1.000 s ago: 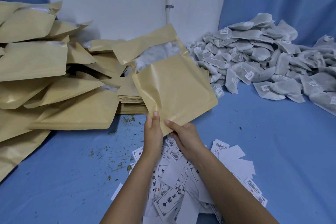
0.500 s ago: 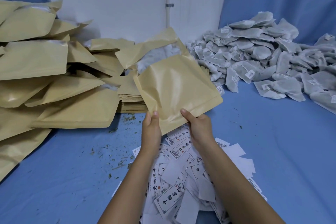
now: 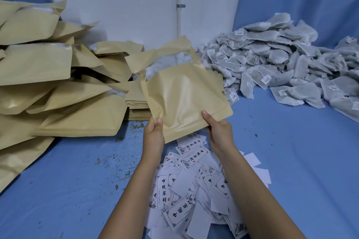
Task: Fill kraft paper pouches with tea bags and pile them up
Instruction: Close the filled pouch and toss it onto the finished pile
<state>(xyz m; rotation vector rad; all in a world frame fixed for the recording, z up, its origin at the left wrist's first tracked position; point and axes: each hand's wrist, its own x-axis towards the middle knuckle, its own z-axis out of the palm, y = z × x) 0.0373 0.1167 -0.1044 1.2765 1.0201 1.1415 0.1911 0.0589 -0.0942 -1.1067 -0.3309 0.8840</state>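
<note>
Kraft pouch [image 3: 184, 99] held upright above the label pile [image 3: 196, 190], left hand [image 3: 154, 136] pinching its lower left edge, thumb on front, right hand [image 3: 219, 132] gripping its lower right corner, mouth open upward

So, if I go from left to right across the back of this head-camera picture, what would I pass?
Heap of stuffed tan kraft paper pouches → single tan kraft pouch held up mid-picture → heap of grey mesh tea bags.
</note>
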